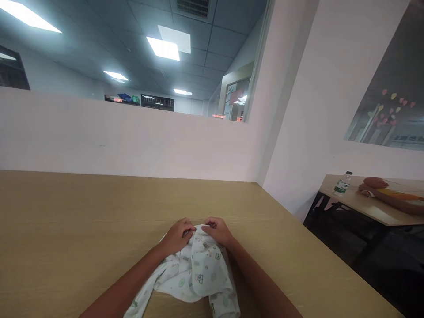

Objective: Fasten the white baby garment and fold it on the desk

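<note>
Garment: a small white cloth garment [195, 271] with a pale printed pattern lies crumpled on the wooden table [66, 229], close to the near edge and in front of the person.
Long axis: it runs from the far end, under the two hands, toward the person; the near end spreads wider and reaches the bottom edge of the picture.
Direction: the gathered, narrower end points away from the person, toward the white partition wall [115, 132].
Left hand: the left hand [177, 234] is curled, fingers bent inward, and pinches the far edge of the garment at its left side.
Right hand: the right hand [217, 230] is also curled with bent fingers and grips the same far edge just beside the left hand; the two hands almost touch.
Forearms: both lie along the sides of the cloth.
Neighbour table: at the right, well apart, a second table [361, 205] carries a plastic bottle [342, 183]; another person's arm [391, 196] rests there near the bottle.
</note>
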Demonstrator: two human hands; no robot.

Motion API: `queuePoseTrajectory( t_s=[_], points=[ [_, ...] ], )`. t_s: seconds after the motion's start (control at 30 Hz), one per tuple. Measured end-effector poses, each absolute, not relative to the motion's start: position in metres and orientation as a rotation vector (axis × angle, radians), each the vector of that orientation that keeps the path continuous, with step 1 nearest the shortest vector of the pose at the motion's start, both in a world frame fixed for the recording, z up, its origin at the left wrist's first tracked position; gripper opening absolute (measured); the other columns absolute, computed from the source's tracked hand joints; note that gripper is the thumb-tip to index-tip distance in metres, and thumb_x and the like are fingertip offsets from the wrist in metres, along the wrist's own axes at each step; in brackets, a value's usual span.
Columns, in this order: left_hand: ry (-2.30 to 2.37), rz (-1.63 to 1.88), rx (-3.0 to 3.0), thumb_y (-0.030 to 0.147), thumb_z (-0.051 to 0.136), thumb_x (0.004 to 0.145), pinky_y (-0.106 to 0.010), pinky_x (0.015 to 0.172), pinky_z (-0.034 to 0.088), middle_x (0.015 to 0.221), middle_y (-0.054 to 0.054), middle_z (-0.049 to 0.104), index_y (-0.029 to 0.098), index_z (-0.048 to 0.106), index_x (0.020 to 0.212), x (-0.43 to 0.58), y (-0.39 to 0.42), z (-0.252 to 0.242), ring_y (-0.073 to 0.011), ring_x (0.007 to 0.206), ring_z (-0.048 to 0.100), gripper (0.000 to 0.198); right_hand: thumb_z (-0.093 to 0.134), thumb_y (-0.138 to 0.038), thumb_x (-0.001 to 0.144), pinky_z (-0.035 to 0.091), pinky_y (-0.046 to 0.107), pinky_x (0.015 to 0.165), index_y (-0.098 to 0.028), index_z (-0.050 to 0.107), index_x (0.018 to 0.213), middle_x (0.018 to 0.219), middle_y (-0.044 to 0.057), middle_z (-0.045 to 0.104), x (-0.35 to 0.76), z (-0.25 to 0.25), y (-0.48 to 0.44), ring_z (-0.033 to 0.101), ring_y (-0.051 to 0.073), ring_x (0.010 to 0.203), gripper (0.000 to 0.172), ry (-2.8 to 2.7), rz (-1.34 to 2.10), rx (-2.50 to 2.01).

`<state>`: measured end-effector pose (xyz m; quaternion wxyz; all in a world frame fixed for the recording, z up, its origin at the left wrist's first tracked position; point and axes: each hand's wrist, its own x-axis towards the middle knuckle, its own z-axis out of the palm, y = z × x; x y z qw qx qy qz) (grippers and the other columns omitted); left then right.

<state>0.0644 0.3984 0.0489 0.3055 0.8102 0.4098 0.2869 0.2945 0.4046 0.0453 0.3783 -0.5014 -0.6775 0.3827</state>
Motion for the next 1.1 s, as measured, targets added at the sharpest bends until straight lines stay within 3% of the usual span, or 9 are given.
queuePoseTrajectory(
  t_s=[0.2,0.37,0.63,1.1],
  points=[
    [1.063,0.831,2.128,0.031,0.054,0.09,-0.03,0.085,0.043,0.097,-0.007,0.065,0.018,0.072,0.092,0.067,0.399,0.051,-0.0191,0.093,0.058,0.022,0.072,-0.045,0.079,0.036,0.023,0.065,-0.01,0.07,0.085,0.079,0.003,0.059,0.3,0.051,0.4,0.046,0.011,0.07,0.035,-1.673,1.124,-1.137],
    [1.079,0.865,2.109,0.023,0.059,0.082,-0.027,0.075,0.041,0.088,-0.004,0.067,0.018,0.069,0.084,0.066,0.4,0.052,-0.0156,0.082,0.059,0.012,0.071,-0.045,0.082,0.04,0.024,0.076,-0.011,0.068,0.084,0.087,0.005,0.062,0.294,0.063,0.399,0.054,0.014,0.084,0.034,-1.685,1.181,-1.026],
    [1.134,0.849,2.106,0.017,0.06,0.074,-0.028,0.072,0.041,0.087,-0.003,0.067,0.016,0.07,0.086,0.066,0.4,0.051,-0.0152,0.079,0.057,0.016,0.069,-0.036,0.08,0.033,0.022,0.066,-0.01,0.065,0.079,0.076,0.002,0.055,0.29,0.063,0.397,0.046,0.011,0.072,0.027,-1.639,1.263,-0.97],
    [1.182,0.758,2.152,0.032,0.057,0.081,-0.032,0.079,0.038,0.088,-0.005,0.059,0.016,0.059,0.082,0.066,0.403,0.045,-0.0189,0.085,0.053,0.016,0.064,-0.027,0.076,0.032,0.021,0.062,-0.01,0.065,0.075,0.071,0.001,0.055,0.282,0.055,0.395,0.045,0.009,0.067,0.017,-1.698,1.257,-0.941]
  ],
)
